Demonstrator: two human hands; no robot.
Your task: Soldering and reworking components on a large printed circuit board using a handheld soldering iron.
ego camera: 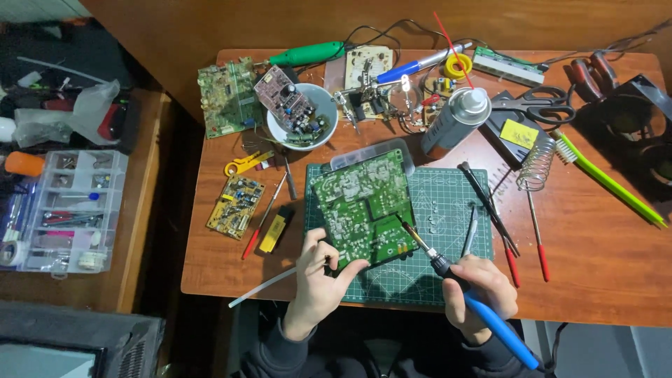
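Low centre of frame: your left hand (318, 276) has fingers curled on the near edge of the green circuit board (364, 204), thumb on its front-left corner, and your right hand (479, 290) is fisted round the blue soldering iron (465, 287) w/ its tip touching the board's right side. Board lies mid-frame on the green cutting mat (448, 210), tweezers (470, 231) just right of it. Further up: white bowl (302, 115) of small boards, spray can (455, 119) upper centre-right, scissors (535, 105) beyond, parts box (66, 210) far left.
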